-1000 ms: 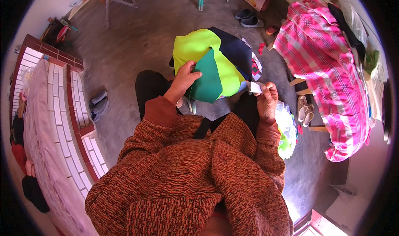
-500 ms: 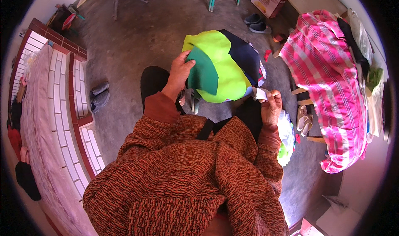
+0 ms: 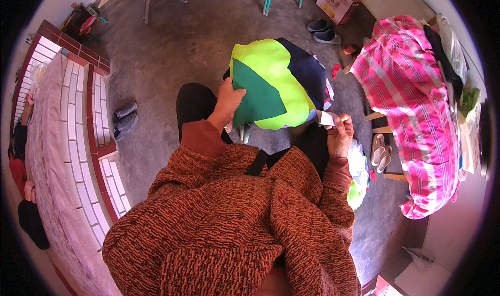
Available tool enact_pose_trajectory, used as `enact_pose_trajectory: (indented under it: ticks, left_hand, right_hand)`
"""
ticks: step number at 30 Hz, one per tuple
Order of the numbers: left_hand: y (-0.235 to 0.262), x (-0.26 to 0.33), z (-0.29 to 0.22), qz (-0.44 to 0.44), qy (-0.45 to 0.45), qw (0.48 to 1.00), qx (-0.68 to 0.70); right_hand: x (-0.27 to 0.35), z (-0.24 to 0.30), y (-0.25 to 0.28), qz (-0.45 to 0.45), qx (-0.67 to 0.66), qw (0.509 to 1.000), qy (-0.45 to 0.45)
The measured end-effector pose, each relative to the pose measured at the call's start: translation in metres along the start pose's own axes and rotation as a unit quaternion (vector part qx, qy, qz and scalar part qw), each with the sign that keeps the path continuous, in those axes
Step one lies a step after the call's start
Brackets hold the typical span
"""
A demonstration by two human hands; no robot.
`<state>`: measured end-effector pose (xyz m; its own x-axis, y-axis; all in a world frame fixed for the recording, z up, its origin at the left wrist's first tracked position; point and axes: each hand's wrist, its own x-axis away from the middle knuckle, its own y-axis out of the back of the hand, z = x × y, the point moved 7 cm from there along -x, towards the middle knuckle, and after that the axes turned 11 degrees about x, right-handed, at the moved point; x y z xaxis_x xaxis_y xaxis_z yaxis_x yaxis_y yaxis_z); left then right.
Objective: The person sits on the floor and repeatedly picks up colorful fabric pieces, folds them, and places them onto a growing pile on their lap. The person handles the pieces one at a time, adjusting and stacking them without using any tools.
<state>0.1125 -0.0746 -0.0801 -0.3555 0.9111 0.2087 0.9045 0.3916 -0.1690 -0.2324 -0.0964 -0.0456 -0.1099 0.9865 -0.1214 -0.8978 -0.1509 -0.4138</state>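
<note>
My left hand (image 3: 228, 99) grips the left edge of a dark green cloth piece (image 3: 255, 94), its thumb on top. The green piece lies over a larger bright yellow-green cloth (image 3: 289, 69). Behind and right of that is a dark navy cloth (image 3: 303, 69). All of this rests in a pile on a low stand, of which only a pale leg (image 3: 245, 134) shows. At the pile's right corner, my right hand (image 3: 340, 134) pinches a small whitish scrap (image 3: 326, 119); whether it is paper or cloth I cannot tell.
A bag or heap of scraps (image 3: 358, 173) sits on the floor by my right forearm. A pink plaid cloth (image 3: 411, 103) covers furniture at right, pale shoes (image 3: 382, 153) beneath. Dark slippers (image 3: 324, 31) and a carton (image 3: 337, 3) stand farther off. Grey shoes (image 3: 125, 120) lie left.
My left hand has moved slightly down with the green cloth, which now lies flatter, its pointed corner reaching farther right over the yellow-green cloth. My right hand has stayed in place.
</note>
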Motion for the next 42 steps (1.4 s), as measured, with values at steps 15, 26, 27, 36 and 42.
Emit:
enact_pose_trajectory:
  ticks: [15,26,27,36,42]
  left_hand:
    - [0.007,0.013,-0.036,-0.085,-0.105,0.907,-0.400]
    - [-0.054,0.058,-0.069,0.018,-0.443,0.825,-0.351]
    - [-0.062,0.062,-0.066,0.043,-0.439,0.830,-0.342]
    - [-0.143,0.090,-0.053,0.217,-0.428,0.824,-0.301]
    - [-0.186,0.091,-0.029,0.288,-0.380,0.854,-0.207]
  right_hand:
    - [0.001,-0.004,0.010,-0.027,-0.026,0.999,-0.008]
    - [0.001,-0.001,0.003,-0.010,-0.054,0.998,-0.013]
    - [0.001,0.000,0.002,-0.009,-0.056,0.998,-0.013]
    - [0.002,-0.004,-0.003,0.014,-0.024,0.999,-0.035]
    - [0.003,-0.007,-0.006,0.061,0.000,0.997,-0.050]
